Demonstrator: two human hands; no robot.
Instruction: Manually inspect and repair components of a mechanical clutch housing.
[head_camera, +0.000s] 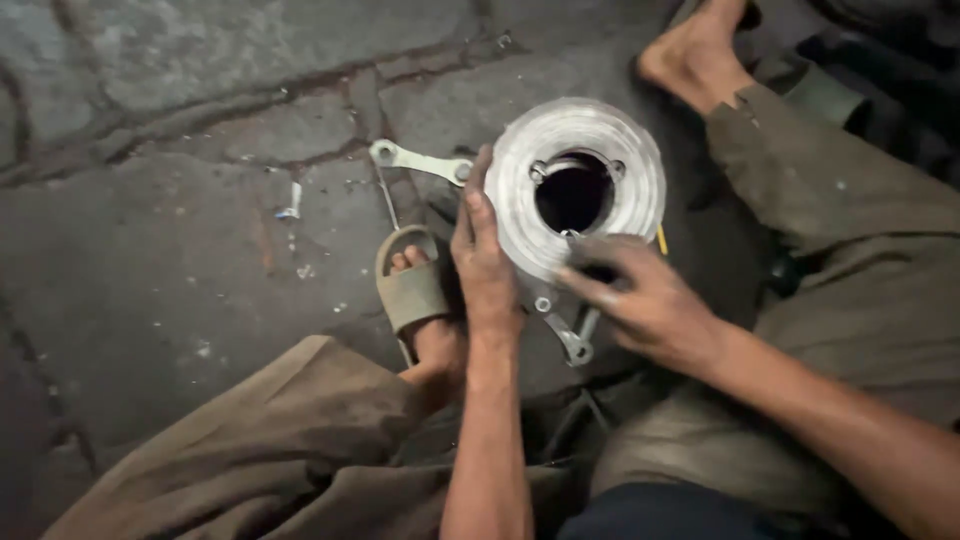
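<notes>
Disc (600, 150), a pale metal ring with a dark centre hole, lay on the stone floor (180, 250) between the person's legs. Left hand (485, 255) lay flat, fingers spread along the disc's left rim. Right hand (645, 300) touched its lower edge; its grip was too blurred to tell. A metal arm (420, 162) stuck out leftward, a sandal (410, 290) just beside.

A silvery-white coil (578, 185) with a black centre lies on dark grey floor (150, 250); olive-brown sandal (412, 290).

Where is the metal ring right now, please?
In the head view the metal ring lies right of centre on the stone floor, between the left hand and right hand.
</notes>
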